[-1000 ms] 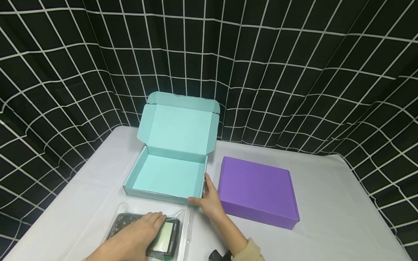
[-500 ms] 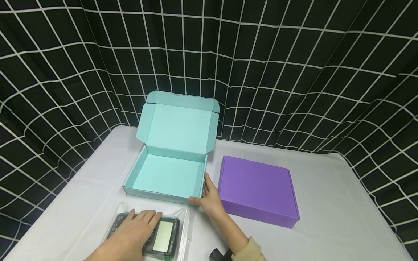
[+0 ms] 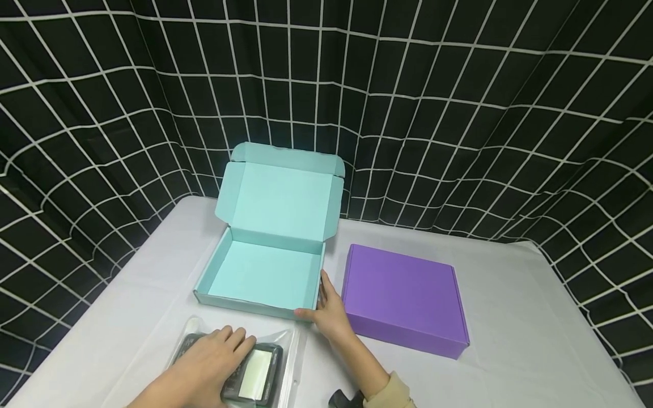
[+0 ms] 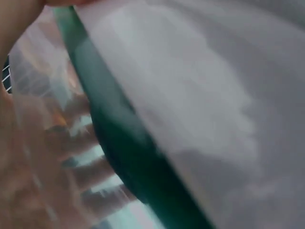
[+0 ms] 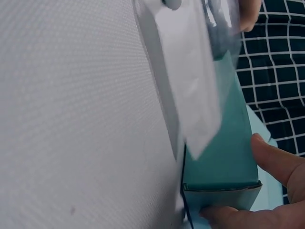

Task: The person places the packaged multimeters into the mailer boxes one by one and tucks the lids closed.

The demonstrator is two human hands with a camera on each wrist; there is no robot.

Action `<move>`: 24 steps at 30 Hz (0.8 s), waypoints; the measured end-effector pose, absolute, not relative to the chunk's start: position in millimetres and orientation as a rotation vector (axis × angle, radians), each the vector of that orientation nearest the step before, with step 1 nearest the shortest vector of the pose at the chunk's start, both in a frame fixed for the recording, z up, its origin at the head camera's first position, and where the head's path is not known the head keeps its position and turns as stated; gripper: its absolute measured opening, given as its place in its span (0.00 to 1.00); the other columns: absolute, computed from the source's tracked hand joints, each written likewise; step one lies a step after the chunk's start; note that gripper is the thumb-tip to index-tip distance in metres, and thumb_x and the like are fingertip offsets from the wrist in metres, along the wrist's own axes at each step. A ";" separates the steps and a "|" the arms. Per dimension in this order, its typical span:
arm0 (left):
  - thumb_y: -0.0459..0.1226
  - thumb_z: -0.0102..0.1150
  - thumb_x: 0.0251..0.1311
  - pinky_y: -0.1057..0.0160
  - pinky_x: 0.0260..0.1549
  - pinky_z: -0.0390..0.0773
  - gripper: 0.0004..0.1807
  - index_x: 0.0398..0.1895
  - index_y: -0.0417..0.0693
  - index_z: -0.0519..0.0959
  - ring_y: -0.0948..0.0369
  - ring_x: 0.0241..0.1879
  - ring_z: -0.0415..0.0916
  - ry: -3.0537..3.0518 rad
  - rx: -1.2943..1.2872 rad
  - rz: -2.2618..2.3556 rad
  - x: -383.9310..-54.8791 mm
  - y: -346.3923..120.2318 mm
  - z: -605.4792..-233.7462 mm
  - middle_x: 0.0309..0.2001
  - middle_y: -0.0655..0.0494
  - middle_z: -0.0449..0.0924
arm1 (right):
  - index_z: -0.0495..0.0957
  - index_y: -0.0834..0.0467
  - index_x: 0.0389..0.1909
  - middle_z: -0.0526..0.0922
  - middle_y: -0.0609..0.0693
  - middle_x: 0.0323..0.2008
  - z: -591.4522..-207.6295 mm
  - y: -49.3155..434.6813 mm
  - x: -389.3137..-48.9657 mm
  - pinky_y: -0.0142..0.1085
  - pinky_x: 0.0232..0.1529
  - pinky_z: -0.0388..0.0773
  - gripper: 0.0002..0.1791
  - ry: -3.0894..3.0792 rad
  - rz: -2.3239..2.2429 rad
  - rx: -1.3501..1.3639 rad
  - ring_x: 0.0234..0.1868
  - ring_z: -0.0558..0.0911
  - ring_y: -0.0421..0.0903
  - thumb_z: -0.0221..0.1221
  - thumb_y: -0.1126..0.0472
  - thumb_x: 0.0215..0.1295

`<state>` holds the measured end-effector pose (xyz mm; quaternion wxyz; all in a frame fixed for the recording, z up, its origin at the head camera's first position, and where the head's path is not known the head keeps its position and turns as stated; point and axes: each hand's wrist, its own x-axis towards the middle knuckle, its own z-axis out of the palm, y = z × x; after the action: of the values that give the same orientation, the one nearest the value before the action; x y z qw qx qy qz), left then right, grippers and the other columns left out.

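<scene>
My left hand grips a clear plastic bag across the dark device inside it. This calculator shows a pale screen, while its keys lie mostly under the hand; its green edge fills the left wrist view, the fingers beyond it. Behind the bag stands a light teal cardboard box, its lid raised and its inside bare. At the box's front right corner is my right hand, thumb on the front wall and fingers along the right side. In the right wrist view, thumb and fingers hold that corner.
A purple box with its lid down lies right of the teal box. White cloth covers the table. Black curtains with white grid lines hang behind and at both sides. A black object sits by the right wrist.
My left hand has moved a little, from lying flatter with fingers spread to gripping the bagged calculator with bent fingers. The right hand and both boxes stay put.
</scene>
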<state>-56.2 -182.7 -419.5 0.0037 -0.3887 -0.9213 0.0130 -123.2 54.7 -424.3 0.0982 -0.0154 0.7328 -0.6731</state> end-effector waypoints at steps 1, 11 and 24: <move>0.79 0.58 0.31 0.63 0.32 0.78 0.59 0.55 0.39 0.74 0.60 0.35 0.68 -2.843 -1.231 0.038 -55.9 -183.5 -419.6 0.40 0.55 0.72 | 0.37 0.68 0.75 0.40 0.69 0.74 -424.2 54.9 -123.1 0.50 0.69 0.55 0.60 2.169 -1.991 -0.045 0.73 0.45 0.64 0.68 0.77 0.48; 0.79 0.47 0.44 0.68 0.23 0.70 0.52 0.56 0.45 0.74 0.65 0.32 0.62 -2.623 -1.346 -0.126 -54.8 -190.7 -420.1 0.38 0.60 0.71 | 0.37 0.69 0.75 0.40 0.69 0.74 -425.9 55.8 -123.2 0.51 0.69 0.54 0.59 2.150 -2.013 -0.022 0.73 0.44 0.64 0.67 0.79 0.48; 0.75 0.56 0.43 0.59 0.35 0.79 0.54 0.60 0.40 0.72 0.61 0.41 0.68 -2.674 -1.345 -0.212 -52.2 -193.1 -409.1 0.46 0.55 0.73 | 0.41 0.70 0.74 0.44 0.70 0.73 -426.7 50.8 -121.3 0.50 0.69 0.54 0.57 2.202 -2.025 -0.016 0.73 0.47 0.65 0.67 0.78 0.48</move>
<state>-52.2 -193.1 -409.1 0.0703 -0.4472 -0.8889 -0.0704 -121.3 50.8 -426.7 0.0751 -0.0053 0.7339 -0.6750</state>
